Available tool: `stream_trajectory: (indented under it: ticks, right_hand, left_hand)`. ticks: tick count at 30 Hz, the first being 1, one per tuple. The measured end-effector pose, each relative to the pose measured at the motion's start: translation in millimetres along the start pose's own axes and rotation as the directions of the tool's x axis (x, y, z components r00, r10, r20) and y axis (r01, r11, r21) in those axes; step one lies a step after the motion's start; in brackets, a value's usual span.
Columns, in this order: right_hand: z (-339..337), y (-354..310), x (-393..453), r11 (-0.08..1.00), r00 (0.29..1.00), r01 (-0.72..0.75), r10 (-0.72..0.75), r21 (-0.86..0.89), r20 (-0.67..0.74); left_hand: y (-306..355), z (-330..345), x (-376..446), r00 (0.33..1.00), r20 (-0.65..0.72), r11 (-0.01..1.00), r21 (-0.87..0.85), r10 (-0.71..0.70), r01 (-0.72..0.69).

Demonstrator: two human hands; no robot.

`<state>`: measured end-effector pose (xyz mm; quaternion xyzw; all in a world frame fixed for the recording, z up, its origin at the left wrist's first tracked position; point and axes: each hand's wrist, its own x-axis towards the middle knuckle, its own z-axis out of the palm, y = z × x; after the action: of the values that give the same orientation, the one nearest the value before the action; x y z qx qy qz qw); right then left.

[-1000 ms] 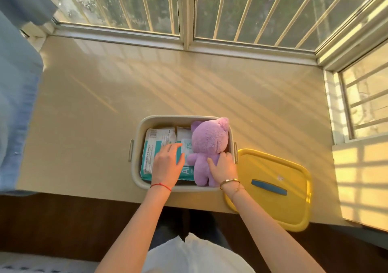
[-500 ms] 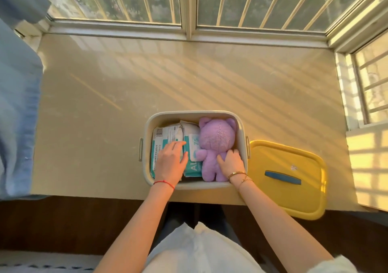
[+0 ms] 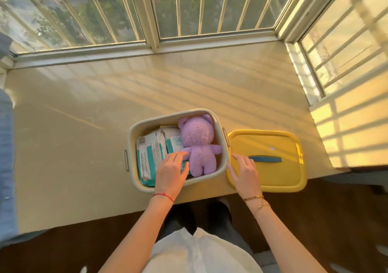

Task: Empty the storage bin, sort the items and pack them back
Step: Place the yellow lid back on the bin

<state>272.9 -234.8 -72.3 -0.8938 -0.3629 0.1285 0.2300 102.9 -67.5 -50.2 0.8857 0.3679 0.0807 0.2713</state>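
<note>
White cloth is lying across our lap at the near edge. Beyond it, our left hand [image 3: 171, 173] is resting flat, fingers spread, on the teal-and-white packs [image 3: 150, 153] inside the beige storage bin [image 3: 134, 130], gripping nothing. Our right hand [image 3: 244, 172] is lying open on the near left corner of the yellow lid [image 3: 273, 144], fingertips just short of its blue handle [image 3: 265, 159]. The lid is sitting on the tan ledge [image 3: 84, 115], touching the bin's right side. A purple plush bear [image 3: 198, 141] is lying face down in the bin's right half, beside the packs. Farther off, barred windows [image 3: 189, 8] are catching warm sunlight.
</note>
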Motion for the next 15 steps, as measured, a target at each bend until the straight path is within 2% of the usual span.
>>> stream_trajectory:
  ticks: [4,8,12,15]
  right_hand:
    - [-16,58,-42,0.984,0.985,-0.175,0.175,0.040,0.007]
    - [-37,127,-73,0.924,0.924,-0.379,0.381,0.057,-0.040]
    - [-54,196,-80,0.846,0.845,-0.527,0.532,0.086,-0.057]
    - [-54,244,-71,0.822,0.824,-0.557,0.565,0.116,-0.047]
  left_hand:
    - [40,33,-22,0.997,0.025,0.998,-0.009,0.069,-0.069]
    - [87,83,-43,0.994,0.069,0.996,-0.040,0.088,-0.085]
    - [118,143,-45,0.990,0.114,0.996,-0.045,-0.077,0.083]
    - [133,184,-37,0.954,0.151,0.958,-0.089,-0.259,0.274]
